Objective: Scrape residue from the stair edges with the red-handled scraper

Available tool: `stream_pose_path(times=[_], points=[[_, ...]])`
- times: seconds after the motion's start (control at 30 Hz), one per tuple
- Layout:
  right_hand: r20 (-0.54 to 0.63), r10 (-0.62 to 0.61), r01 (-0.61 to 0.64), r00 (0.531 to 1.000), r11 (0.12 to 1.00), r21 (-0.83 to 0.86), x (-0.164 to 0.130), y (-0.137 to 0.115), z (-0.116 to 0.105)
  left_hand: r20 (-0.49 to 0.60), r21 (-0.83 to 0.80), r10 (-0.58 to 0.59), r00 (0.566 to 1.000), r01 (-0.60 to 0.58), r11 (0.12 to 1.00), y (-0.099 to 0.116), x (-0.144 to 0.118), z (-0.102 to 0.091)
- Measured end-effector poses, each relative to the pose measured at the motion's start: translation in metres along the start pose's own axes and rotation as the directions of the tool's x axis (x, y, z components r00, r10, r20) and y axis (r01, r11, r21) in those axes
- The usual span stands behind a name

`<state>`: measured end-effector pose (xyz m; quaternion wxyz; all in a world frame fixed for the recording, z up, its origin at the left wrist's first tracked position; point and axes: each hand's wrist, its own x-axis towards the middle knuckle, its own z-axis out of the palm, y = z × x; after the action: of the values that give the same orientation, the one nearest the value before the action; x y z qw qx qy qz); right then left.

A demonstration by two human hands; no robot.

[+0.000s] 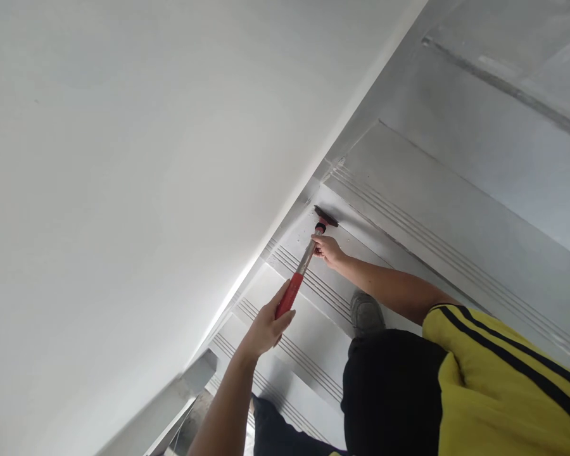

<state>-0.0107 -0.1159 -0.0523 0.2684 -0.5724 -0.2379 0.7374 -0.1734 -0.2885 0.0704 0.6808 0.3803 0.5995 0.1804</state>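
White wall (147,158) spans the left and upper left of the frame. Below centre, the left hand (266,326) has its fingers curled round the red grip of a long-handled scraper (304,263), whose dark head sits at a grey step (297,239) near mid-frame. Rightward, the right hand (330,251) pinches the silver shaft, fingers closed; a shoe (367,313) stands lower, a yellow sleeve (449,326) farther right.

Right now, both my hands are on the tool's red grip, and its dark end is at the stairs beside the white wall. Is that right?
Not quite: only your left hand is on the red grip. The head view shows your right hand on the metal shaft. The dark end is indeed at the stairs beside the white wall.
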Motion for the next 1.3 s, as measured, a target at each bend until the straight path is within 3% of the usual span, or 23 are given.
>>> stream_pose_path(times=[0.17,0.23,0.37,0.53,0.7,0.87,0.93,1.03,1.1,1.2,1.3], points=[[0.109,-0.135,0.137,0.985,0.991,-0.010,-0.044,-0.003,-0.024,-0.010,0.098,0.084,0.996,-0.083,0.992,-0.011,-0.029,0.034],[0.109,-0.100,0.105,0.989,0.994,-0.041,-0.048,-0.001,-0.033,-0.022,0.118,0.098,0.995,-0.094,0.989,-0.015,-0.027,0.048],[-0.046,0.045,-0.049,0.998,0.995,-0.089,-0.040,0.011,-0.043,-0.032,0.137,0.062,0.998,-0.057,0.989,-0.022,-0.013,0.060],[-0.012,-0.048,0.047,0.999,0.997,-0.063,-0.056,0.022,-0.063,0.038,0.101,0.113,0.993,-0.117,0.988,-0.028,-0.020,0.070],[-0.073,0.052,-0.061,0.996,0.990,-0.128,-0.066,0.030,-0.084,0.059,0.075,0.087,0.994,-0.091,0.993,-0.041,-0.013,0.091],[-0.013,-0.023,0.020,1.000,0.980,-0.198,-0.079,0.032,-0.099,0.090,0.054,0.132,0.987,-0.137,0.989,-0.057,-0.020,0.106],[-0.015,0.012,-0.015,1.000,0.979,-0.201,-0.080,0.033,-0.103,0.097,0.074,0.124,0.987,-0.132,0.989,-0.058,-0.019,0.110],[-0.074,0.085,-0.099,0.994,0.973,-0.208,-0.072,0.036,-0.101,0.080,0.168,0.064,0.995,-0.077,0.983,-0.057,-0.011,0.110],[-0.050,0.067,-0.077,0.997,0.971,-0.225,-0.067,0.034,-0.093,0.048,0.197,0.075,0.996,-0.083,0.977,-0.060,-0.009,0.106],[0.100,-0.013,0.036,0.995,0.973,-0.230,-0.066,0.024,-0.071,-0.050,0.174,0.140,0.989,-0.130,0.976,-0.069,-0.018,0.101],[0.318,-0.032,0.082,0.947,0.986,-0.143,-0.066,0.009,-0.041,-0.258,0.138,0.070,0.964,-0.035,0.990,-0.078,-0.032,0.101]])
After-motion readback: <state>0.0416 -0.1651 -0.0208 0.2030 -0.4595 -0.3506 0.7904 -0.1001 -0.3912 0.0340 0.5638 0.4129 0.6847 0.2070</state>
